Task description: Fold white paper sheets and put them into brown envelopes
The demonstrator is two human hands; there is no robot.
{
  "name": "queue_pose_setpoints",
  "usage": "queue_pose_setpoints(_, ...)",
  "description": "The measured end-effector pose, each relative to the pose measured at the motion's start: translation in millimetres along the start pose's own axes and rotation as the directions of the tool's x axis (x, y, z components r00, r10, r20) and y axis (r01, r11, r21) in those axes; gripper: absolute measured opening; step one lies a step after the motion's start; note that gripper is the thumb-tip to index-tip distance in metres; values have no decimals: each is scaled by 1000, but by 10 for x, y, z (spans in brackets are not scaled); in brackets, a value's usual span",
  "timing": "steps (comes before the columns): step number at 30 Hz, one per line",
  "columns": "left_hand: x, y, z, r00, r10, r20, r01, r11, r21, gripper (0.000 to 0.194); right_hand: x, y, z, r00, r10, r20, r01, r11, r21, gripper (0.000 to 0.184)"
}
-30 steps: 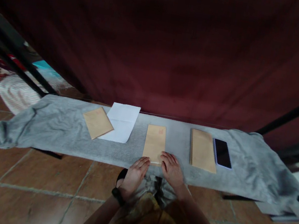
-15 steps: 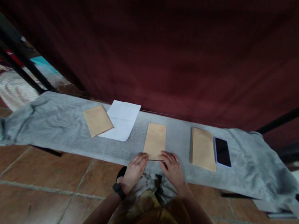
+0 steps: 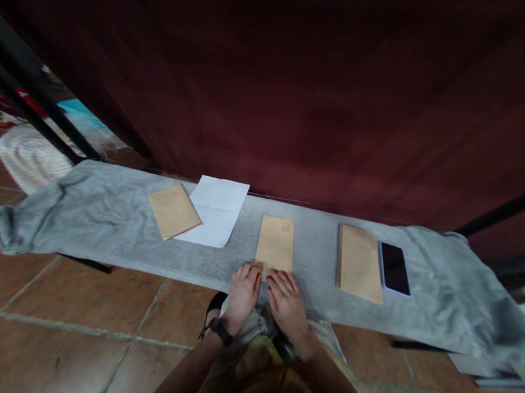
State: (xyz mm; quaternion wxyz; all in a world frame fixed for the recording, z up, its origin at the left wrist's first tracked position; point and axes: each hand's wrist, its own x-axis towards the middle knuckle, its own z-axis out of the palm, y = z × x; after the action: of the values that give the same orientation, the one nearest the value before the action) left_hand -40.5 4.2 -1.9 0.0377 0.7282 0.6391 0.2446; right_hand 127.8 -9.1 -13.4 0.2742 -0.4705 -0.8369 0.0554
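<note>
A brown paper envelope (image 3: 277,240) with a small reddish mark near its top right corner lies flat in front of me. At its near edge, my left hand (image 3: 244,288) holds the left corner with bent fingers; a dark band circles that wrist. My right hand (image 3: 286,299) is closed over the same near edge, a little to the right, its fingers side by side on the paper. Both thumbs and the very edge between the hands are mostly hidden.
A grey cloth (image 3: 106,216) covers the narrow bench. Left of me, brown envelopes (image 3: 173,210) overlap a creased white sheet (image 3: 219,209). On the right lie a stack of brown envelopes (image 3: 361,263) and a phone (image 3: 395,268). A dark red curtain (image 3: 324,133) hangs behind.
My right hand has slid left along the envelope's near edge, closer to my left hand. The fingers now cover more of that edge. The other things lie as before.
</note>
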Motion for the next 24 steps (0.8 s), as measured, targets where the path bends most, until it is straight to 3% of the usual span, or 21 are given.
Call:
queue_pose_setpoints(4,-37,60,-20,1000,16,11,-16,1000,6,29,-95,-104,70,999,-37,12,38,997,-70,49)
queue_pose_setpoints(9,-163,263,35,961,261,96,-247,960,-133,44,-165,-64,208,995,-48,-85,40,995,-93,52)
queue_pose_setpoints(12,-213,327,77,963,238,125,-225,968,-111,53,-180,-54,221,996,-58,-70,48,990,-134,55)
queue_pose_setpoints(17,-239,257,43,963,221,157,-223,975,-10,69,-199,-43,114,1000,-8,10,10,980,-199,55)
queue_pose_setpoints(24,-296,226,106,973,171,156,-187,978,94,65,-287,118,-119,998,26,59,-14,981,-196,55)
